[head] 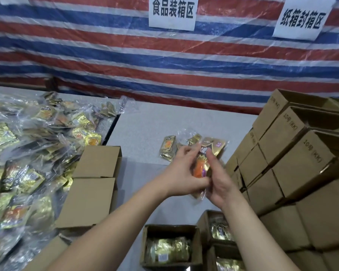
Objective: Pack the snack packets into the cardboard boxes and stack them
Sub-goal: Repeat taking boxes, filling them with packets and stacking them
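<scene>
I hold a gold and orange snack packet point(204, 163) upright above the grey table point(145, 130) between both hands. My left hand point(181, 173) grips its left edge with curled fingers. My right hand point(218, 182) presses flat against its right side with straight fingers. Behind it, a few more gold packets point(167, 147) lie on the table in clear wrap. An open cardboard box point(170, 247) with gold packets inside sits near the front edge.
A large heap of gold packets in clear bags point(27, 153) covers the left. Two closed boxes point(92, 184) lie beside it. Stacked cardboard boxes point(294, 159) fill the right. More open filled boxes point(219, 229) stand at the front right. A striped tarp point(125, 55) hangs behind.
</scene>
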Demonstrator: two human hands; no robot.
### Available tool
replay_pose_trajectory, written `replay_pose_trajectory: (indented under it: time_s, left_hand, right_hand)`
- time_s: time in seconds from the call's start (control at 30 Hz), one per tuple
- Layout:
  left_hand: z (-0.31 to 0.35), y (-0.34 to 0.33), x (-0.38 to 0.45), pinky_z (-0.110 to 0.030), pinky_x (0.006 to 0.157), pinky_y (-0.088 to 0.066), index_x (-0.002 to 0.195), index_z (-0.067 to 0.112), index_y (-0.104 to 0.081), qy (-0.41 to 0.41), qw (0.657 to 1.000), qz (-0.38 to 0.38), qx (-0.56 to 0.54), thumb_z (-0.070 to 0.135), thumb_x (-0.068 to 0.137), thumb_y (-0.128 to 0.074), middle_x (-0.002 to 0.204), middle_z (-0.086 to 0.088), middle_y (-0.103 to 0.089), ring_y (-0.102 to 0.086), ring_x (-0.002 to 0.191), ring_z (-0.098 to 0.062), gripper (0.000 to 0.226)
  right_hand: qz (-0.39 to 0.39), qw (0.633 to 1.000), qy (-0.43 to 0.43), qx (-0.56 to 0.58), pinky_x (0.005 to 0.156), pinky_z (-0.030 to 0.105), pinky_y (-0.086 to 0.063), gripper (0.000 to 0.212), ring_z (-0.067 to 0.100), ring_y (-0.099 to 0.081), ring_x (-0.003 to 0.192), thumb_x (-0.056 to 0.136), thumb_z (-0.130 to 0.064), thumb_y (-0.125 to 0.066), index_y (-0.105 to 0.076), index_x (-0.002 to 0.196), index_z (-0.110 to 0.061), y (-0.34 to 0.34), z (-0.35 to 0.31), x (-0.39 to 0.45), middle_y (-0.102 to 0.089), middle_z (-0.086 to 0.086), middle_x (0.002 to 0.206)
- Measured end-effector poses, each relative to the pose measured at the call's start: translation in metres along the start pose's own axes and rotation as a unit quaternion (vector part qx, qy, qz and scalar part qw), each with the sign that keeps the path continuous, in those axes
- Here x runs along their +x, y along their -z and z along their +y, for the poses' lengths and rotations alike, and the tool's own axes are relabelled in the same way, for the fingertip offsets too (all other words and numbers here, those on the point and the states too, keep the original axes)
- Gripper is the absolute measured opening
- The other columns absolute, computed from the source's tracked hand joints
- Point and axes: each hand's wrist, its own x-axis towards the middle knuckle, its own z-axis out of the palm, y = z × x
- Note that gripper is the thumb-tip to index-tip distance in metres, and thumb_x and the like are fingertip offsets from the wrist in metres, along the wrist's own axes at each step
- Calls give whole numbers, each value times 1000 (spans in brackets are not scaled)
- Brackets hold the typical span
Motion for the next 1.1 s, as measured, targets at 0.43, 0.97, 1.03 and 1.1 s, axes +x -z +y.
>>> replay_pose_trajectory:
  time_s: [0.43, 0.97, 1.03, 1.1]
  left_hand:
    - [-145, -36, -116, -20, 112, -23, 153, 18, -29, 211, 973, -47, 82, 40, 102, -46, 157, 1, -33, -33, 142, -12, 58]
    - [-202, -65, -133, -27, 105, -38, 131, 16, -54, 171, 985, 29, 17, 23, 106, -38, 124, 3, -61, -55, 117, -12, 31]
    - [-203, -65, -133, -28, 103, -39, 130, 16, -55, 164, 986, 33, 15, 23, 105, -38, 120, 4, -62, -56, 113, -12, 30]
    - [-203, -66, -133, -23, 101, -40, 128, 18, -55, 158, 987, 35, 14, 23, 105, -38, 117, 6, -62, -55, 110, -9, 29]
  right_hand:
    - [79, 913, -6, -400, 69, 5, -46, 10, -2, -67, 94, 95, -34, -63, -66, 104, -33, 48, 112, -55, -69, -31, 98]
    - [-263, 649, -54, -712, 91, 34, -48, 23, 27, -61, 110, 92, -12, -51, -58, 111, -23, 42, 170, -26, -66, 5, 116]
    - [-262, 596, -94, -754, 94, 36, -48, 27, 31, -59, 115, 93, -18, -55, -56, 119, -20, 39, 186, -18, -64, 10, 123]
    - [-253, 590, -153, -751, 103, 37, -46, 50, 30, -55, 124, 88, -34, -67, -51, 134, -23, 39, 197, -16, -59, 7, 133]
